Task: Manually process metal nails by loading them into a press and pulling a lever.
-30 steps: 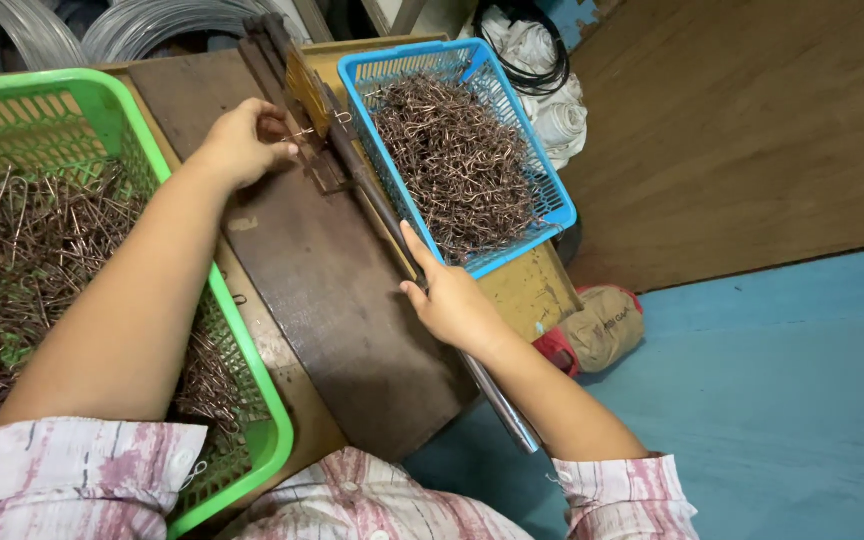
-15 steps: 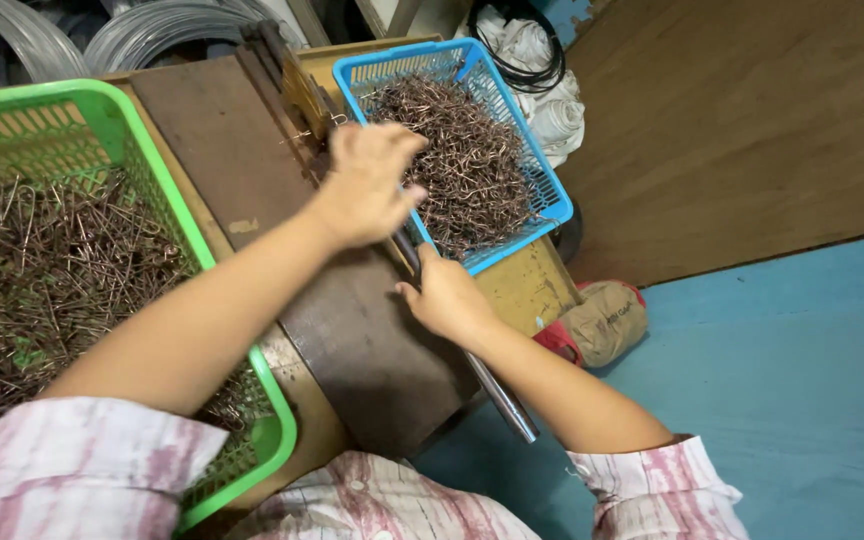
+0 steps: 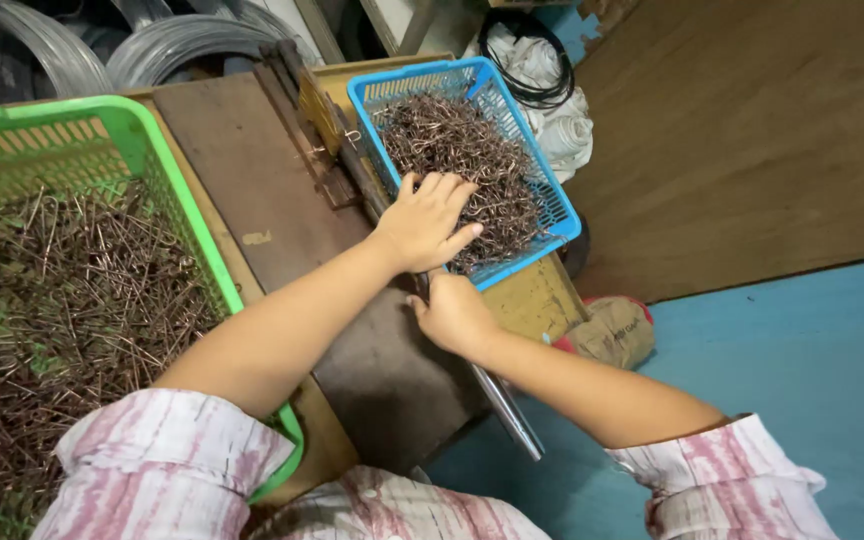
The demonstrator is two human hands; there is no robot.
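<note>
Left hand (image 3: 430,220) now over blue basket (image 3: 562,215)

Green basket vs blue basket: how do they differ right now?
The green basket looks larger and holds mostly straight brown wire pieces; the blue basket looks smaller and holds a tangled heap of bent ones. The left hand reaches over the blue basket; no hand is at the green basket. Both are perforated plastic.

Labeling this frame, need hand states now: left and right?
Left hand: open, fingers spread on the bent wire pieces in the blue basket.
Right hand: closed around the metal lever handle.
</note>
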